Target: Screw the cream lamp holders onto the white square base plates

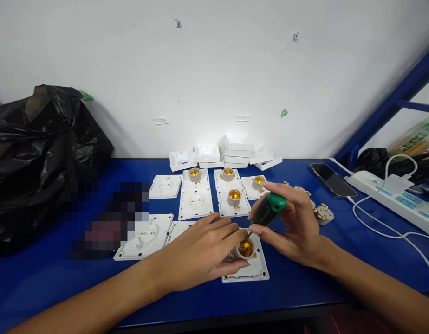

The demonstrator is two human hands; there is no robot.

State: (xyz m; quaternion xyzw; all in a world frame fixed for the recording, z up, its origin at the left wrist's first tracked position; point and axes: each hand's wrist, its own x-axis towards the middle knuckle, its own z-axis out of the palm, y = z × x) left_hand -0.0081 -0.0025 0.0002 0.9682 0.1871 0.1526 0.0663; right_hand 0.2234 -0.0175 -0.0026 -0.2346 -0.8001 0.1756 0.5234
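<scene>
My left hand (204, 250) rests on the blue table and pinches a white lamp-holder socket with a brass inside (245, 249), seated on a square white plate (251, 271). My right hand (294, 222) is wrapped round a screwdriver with a green and black handle (268, 208), tilted down so its tip points into the socket. Behind them lie several more white plates, some carrying sockets (234, 197), some bare (195, 202).
White plastic boxes (235, 150) are stacked by the wall. A black plastic bag (36, 153) fills the left side. A phone (332, 180), a white power strip (392, 197) with cables and loose socket parts (322, 213) lie to the right. A blurred patch (106, 218) lies on the left.
</scene>
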